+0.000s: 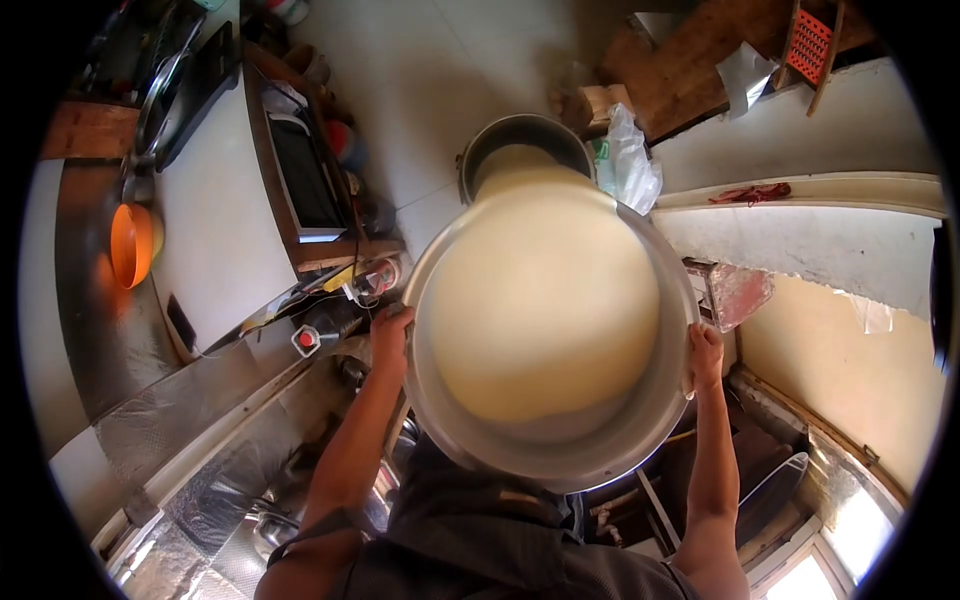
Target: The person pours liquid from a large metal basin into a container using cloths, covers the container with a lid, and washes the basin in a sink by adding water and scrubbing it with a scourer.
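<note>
As seen in head view, holding wide metal basin [560,447] tilted forward, with pale liquid [545,310] running over far lip into deep pot [525,133], apparently on floor [435,80]. Gripping basin's opposite sides with left hand [392,333] and right hand [706,355], with fingers of both curled closed; on rim or handles, cannot tell which. Judging by basin, partway through pouring: already flowing into pot, with much left to tip out. Cannot tell how full below.

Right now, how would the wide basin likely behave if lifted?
The basin is probably heavy, given the pale liquid pooled inside. It looks stiff, being round and metallic. Its weight may shift easily, as liquid runs over its edge toward the pot.
</note>
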`<state>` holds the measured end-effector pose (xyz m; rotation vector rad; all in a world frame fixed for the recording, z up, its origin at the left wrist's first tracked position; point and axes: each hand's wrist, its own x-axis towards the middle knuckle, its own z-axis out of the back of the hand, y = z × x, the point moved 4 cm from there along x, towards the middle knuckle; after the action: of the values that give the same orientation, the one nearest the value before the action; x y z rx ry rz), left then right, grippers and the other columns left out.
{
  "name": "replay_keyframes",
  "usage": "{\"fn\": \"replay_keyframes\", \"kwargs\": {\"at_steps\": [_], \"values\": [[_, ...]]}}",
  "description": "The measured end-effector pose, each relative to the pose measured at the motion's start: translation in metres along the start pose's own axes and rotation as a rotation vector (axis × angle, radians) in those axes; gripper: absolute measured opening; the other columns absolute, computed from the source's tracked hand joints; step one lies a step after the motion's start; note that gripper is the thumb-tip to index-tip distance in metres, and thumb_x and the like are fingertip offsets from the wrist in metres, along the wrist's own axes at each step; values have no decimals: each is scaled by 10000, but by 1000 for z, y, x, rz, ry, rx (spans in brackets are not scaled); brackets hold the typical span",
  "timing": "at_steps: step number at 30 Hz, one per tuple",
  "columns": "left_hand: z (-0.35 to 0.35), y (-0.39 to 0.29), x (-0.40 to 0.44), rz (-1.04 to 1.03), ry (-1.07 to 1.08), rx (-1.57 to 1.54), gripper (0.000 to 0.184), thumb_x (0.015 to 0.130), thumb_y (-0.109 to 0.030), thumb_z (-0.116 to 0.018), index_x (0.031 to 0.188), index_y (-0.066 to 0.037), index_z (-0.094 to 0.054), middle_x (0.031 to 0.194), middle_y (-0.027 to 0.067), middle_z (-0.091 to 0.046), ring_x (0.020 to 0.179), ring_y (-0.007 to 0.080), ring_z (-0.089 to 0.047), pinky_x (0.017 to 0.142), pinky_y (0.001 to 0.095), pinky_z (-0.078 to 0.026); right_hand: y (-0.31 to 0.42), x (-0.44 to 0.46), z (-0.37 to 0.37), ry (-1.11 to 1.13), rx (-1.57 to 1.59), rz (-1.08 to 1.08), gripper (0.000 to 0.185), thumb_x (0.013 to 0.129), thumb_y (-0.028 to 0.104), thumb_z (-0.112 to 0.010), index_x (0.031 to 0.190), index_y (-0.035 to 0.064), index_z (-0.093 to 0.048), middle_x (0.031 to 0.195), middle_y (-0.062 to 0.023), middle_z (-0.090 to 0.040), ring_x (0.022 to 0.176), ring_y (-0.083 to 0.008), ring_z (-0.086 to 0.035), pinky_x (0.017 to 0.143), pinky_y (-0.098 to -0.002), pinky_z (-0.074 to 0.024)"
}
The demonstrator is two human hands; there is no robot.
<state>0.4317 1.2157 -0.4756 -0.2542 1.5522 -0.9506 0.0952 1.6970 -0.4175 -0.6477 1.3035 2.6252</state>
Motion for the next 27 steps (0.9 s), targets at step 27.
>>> {"fn": "replay_keyframes", "kwargs": {"at_steps": [27], "values": [[-11,-3,-35,19,-49,17,267,819,-90,-684,1066,9,-660,965,81,-691,827,197,-658,756,335,-520,7,21,29,44,-37,-74,331,946,291,-615,810,-8,-656,694,24,-572,666,-62,-486,588,-268,-417]]}}
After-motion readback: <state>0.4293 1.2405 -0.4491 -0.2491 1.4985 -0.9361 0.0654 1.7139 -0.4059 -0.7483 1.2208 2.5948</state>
